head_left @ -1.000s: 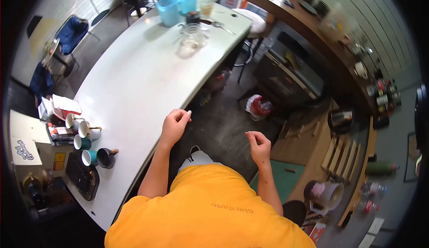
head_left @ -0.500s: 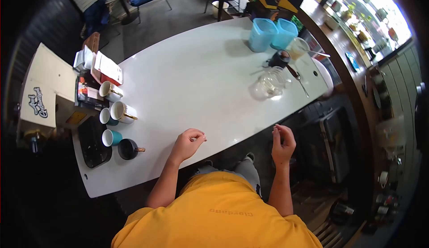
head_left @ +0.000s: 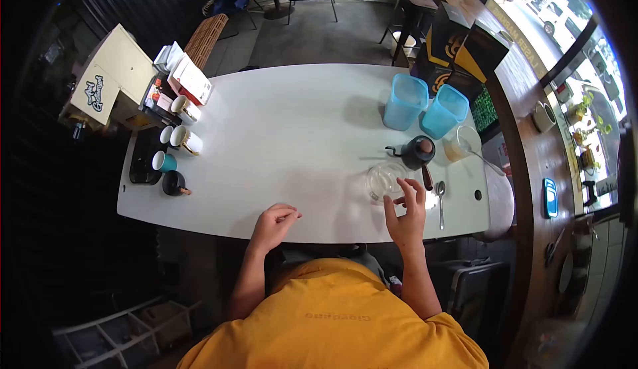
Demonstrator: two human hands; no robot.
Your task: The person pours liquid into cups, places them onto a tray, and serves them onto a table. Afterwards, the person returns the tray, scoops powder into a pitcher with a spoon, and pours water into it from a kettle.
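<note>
My left hand (head_left: 274, 227) hovers at the table's near edge, its fingers curled in against the thumb, with nothing visible in them. My right hand (head_left: 407, 217) is open, thumb and fingers apart, in front of a clear glass vessel (head_left: 380, 181); from this angle I cannot tell whether it touches the glass. Just behind the glass stands a dark gooseneck kettle (head_left: 417, 153) with a brown handle pointing toward me. A metal spoon (head_left: 441, 206) lies to the right of my right hand. Farther right, a clear cup (head_left: 460, 144) has a long-handled utensil leaning in it.
Two translucent blue containers (head_left: 406, 103) stand at the table's back right, before black boxes (head_left: 458, 40). Several cups, including a teal cup (head_left: 164, 161), line the left side beside a cream-coloured machine (head_left: 109, 83) and a black tray (head_left: 145, 159). A wooden counter (head_left: 515, 113) runs along the right.
The view has turned to the right. My right hand has moved from beyond the table's edge to over the table by the glass vessel, its fingers spreading. My left hand remains curled.
</note>
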